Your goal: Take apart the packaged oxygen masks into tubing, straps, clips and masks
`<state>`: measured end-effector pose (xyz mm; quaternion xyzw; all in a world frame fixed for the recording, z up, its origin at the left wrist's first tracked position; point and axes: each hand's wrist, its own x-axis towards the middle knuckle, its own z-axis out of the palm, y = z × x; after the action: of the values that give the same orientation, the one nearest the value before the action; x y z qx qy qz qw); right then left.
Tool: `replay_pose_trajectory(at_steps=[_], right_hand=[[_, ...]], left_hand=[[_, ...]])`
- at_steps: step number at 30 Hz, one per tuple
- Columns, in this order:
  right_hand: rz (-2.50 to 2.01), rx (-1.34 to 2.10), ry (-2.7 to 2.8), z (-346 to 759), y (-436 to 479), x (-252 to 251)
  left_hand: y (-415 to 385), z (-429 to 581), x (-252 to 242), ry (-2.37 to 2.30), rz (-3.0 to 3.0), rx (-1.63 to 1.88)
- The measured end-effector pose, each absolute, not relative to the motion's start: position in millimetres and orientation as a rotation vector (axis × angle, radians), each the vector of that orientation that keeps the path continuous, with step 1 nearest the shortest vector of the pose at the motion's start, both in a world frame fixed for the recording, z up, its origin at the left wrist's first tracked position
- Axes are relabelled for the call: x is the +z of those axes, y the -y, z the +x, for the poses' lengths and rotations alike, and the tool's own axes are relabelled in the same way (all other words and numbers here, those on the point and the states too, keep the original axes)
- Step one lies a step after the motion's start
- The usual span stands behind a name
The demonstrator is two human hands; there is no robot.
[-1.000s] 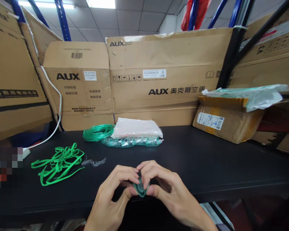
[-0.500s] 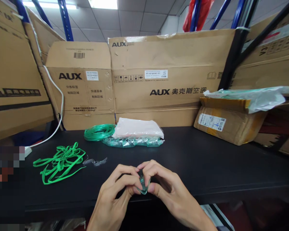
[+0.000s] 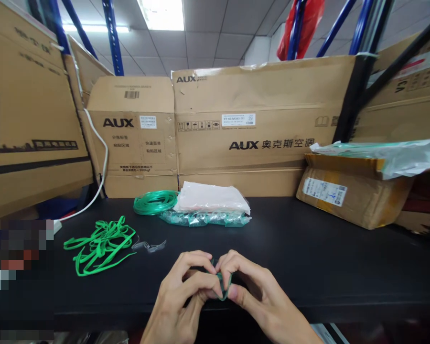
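A small piece of clear green plastic (image 3: pixel 223 285) is pinched between both hands at the front edge of the black table. My left hand (image 3: pixel 188 291) has its fingertips closed on the left side of this piece. From the right, my right hand (image 3: pixel 252 286) grips it with thumb and fingers. The fingers cover much of the piece, so its full shape is hidden. Flat bright green straps (image 3: pixel 103 241) lie in a loose tangle to the left. Thin clear plastic bits (image 3: pixel 150 246) rest between the straps and my left hand.
Behind the hands, a coil of green tubing (image 3: pixel 154 202) sits beside a white packet (image 3: pixel 212 197) on green-tinted plastic bags (image 3: pixel 204 219). Large cartons (image 3: pixel 243 110) stand along the back. An open box (image 3: pixel 354 193) is at the right. A white cable (image 3: pixel 105 157) runs down the left.
The view has shifted, so the scene sits slightly lower and further right. Both hands still pinch the green plastic piece, with its angle slightly changed.
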<state>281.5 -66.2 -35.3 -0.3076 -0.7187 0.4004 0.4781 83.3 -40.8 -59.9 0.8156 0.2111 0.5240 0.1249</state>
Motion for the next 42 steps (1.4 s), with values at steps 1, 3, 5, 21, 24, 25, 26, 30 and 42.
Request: replay_pose_trajectory(at_steps=[1, 3, 5, 21, 24, 25, 26, 30, 42], right_hand=[[-0.734, 0.977, 1.740, 281.3, 65.2, -36.8], [-0.731, 0.964, 1.678, 280.4, 62.5, -42.2], [-0.776, 0.920, 1.593, 279.8, 59.2, -50.4], [-0.983, 0.144, 1.830, 294.7, 42.6, -59.2], [-1.010, 0.170, 1.851, 292.5, 44.2, -58.9], [-1.025, 0.179, 1.848, 292.1, 45.0, -58.6], [-1.040, 0.186, 1.843, 291.7, 45.7, -58.3], [-1.064, 0.208, 1.833, 288.9, 47.7, -57.0], [-1.086, 0.230, 1.877, 287.6, 49.7, -59.0]], left_hand=[[41.4, 84.9, -60.0, -0.619, 2.354, 1.547], [42.0, 89.1, -59.8, -0.642, 2.306, 1.584], [41.5, 93.3, -58.7, -0.689, 2.263, 1.616], [45.1, 111.4, 55.3, -1.161, 2.638, 1.132], [31.2, 92.1, 59.2, -1.258, 2.809, 0.938], [25.2, 78.8, 57.2, -1.324, 2.829, 0.881], [19.0, 62.3, 53.8, -1.416, 2.821, 0.840], [-1.0, -23.2, 32.0, -1.851, 2.668, 0.769], [-23.4, -146.2, -16.8, -2.124, 2.445, 0.690]])
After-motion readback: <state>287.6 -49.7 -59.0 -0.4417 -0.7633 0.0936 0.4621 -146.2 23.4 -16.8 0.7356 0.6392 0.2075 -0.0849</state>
